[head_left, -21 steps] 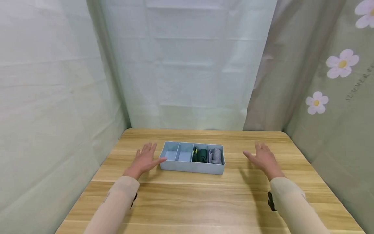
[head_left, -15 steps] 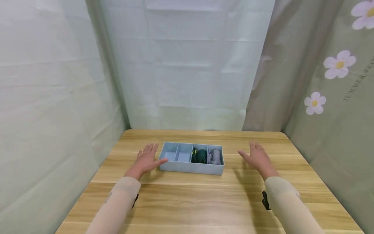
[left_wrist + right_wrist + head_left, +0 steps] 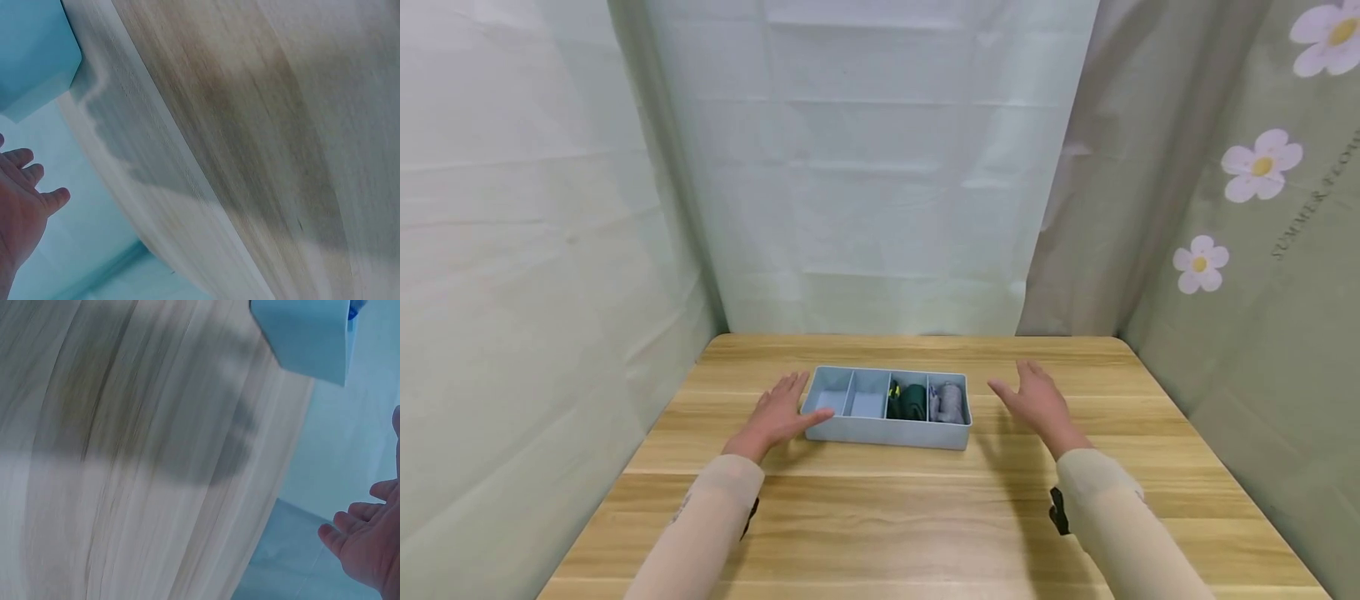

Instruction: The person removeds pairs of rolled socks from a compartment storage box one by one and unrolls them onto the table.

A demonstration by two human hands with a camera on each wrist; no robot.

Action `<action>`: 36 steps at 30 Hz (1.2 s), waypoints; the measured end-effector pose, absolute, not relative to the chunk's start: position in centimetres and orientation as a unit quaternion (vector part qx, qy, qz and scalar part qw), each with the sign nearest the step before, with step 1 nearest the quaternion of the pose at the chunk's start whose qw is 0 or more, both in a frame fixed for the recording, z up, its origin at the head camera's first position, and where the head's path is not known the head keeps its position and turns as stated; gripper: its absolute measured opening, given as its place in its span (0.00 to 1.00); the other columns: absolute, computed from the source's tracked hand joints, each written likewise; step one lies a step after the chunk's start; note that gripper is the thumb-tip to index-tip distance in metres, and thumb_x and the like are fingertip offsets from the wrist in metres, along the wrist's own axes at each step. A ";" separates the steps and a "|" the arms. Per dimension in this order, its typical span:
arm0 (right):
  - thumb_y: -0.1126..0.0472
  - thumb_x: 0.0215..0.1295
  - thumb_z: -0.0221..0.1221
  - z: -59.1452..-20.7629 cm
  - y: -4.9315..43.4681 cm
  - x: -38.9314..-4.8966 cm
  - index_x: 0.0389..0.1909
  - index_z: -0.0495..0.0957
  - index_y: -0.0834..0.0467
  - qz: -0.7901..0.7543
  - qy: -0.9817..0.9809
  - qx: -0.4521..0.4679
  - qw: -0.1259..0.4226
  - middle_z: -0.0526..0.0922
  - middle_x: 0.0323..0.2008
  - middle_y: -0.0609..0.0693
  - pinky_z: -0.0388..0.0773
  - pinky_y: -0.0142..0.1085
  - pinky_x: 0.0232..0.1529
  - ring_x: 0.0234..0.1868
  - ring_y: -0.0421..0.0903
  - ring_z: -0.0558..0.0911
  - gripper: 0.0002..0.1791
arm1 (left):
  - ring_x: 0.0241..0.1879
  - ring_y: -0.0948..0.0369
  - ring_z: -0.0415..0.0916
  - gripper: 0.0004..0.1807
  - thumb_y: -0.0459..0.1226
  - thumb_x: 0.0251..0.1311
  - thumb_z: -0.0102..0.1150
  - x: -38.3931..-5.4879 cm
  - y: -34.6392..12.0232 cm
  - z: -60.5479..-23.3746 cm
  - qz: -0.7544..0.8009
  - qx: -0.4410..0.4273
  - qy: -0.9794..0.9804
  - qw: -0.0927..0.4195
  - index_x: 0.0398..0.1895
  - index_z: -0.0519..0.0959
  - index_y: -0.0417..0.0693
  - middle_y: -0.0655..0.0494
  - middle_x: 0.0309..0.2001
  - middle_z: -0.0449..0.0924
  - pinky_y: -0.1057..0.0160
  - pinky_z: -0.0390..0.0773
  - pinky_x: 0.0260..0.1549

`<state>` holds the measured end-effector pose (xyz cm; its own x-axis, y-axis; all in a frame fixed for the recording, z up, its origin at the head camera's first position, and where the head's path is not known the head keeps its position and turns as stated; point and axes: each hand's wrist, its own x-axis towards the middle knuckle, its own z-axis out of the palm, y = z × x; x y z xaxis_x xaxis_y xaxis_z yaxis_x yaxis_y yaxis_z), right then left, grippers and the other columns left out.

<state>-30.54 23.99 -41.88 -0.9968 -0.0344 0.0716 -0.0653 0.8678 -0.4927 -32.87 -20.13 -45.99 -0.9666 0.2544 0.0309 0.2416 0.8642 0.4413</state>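
Note:
A pale blue box (image 3: 887, 431) with several compartments stands on the table. Its two left compartments hold nothing. One to the right contains a rolled dark green cloth (image 3: 913, 402) with a yellow mark beside it, and the rightmost a rolled grey cloth (image 3: 952, 403). At the box's left end is my left hand (image 3: 773, 419), fingers spread, its thumb over the front left corner; whether it touches, I cannot tell. My right hand (image 3: 1039, 406) hovers to the right of the box, apart from it, fingers extended and holding nothing. Both wrist views show a box corner (image 3: 37, 50) near the hand.
The wooden table (image 3: 880, 517) has a light grain and rounded far corners. Pale curtains (image 3: 865, 183) hang behind it and on the left. A greenish curtain with printed flowers (image 3: 1262, 167) hangs at the right.
My right hand has moved left, nearer to the box. The left hand has edged slightly closer to the box's left end. The box and its contents keep their arrangement.

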 end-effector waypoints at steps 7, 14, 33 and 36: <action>0.41 0.74 0.49 -41.8 21.7 -30.7 0.74 0.48 0.74 0.279 -0.959 0.033 0.037 0.49 0.73 0.74 0.49 0.61 0.70 0.73 0.70 0.50 0.47 | 0.75 0.38 0.42 0.56 0.68 0.61 0.52 -32.7 -19.9 -46.0 0.233 0.129 0.964 0.017 0.78 0.48 0.38 0.34 0.76 0.48 0.33 0.44 0.68; 0.43 0.74 0.51 -41.7 19.4 -31.0 0.72 0.53 0.75 0.295 -0.954 0.030 0.051 0.55 0.72 0.73 0.52 0.58 0.71 0.72 0.69 0.55 0.44 | 0.74 0.38 0.44 0.55 0.67 0.62 0.51 -32.8 -19.9 -46.2 0.227 0.132 0.965 0.020 0.77 0.51 0.36 0.33 0.75 0.51 0.32 0.46 0.67; 0.46 0.71 0.58 -41.8 13.8 -30.3 0.71 0.61 0.70 0.392 -0.918 -0.038 0.052 0.64 0.69 0.68 0.62 0.57 0.67 0.70 0.65 0.63 0.40 | 0.74 0.38 0.45 0.54 0.66 0.63 0.52 -33.1 -19.6 -47.0 0.236 0.129 0.963 0.016 0.77 0.52 0.36 0.34 0.75 0.52 0.34 0.48 0.68; 0.47 0.70 0.59 -41.9 12.9 -30.2 0.71 0.61 0.70 0.404 -0.912 -0.049 0.053 0.65 0.69 0.68 0.63 0.57 0.66 0.69 0.64 0.64 0.40 | 0.74 0.38 0.45 0.53 0.66 0.63 0.53 -33.0 -19.5 -47.1 0.244 0.125 0.962 0.019 0.77 0.52 0.37 0.34 0.75 0.52 0.35 0.48 0.68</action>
<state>-30.17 12.88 -41.88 -0.9897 0.1315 0.0569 0.0462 0.6685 -0.7423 -33.04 -19.54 -47.07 -0.9678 0.2505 0.0244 0.2319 0.8498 0.4734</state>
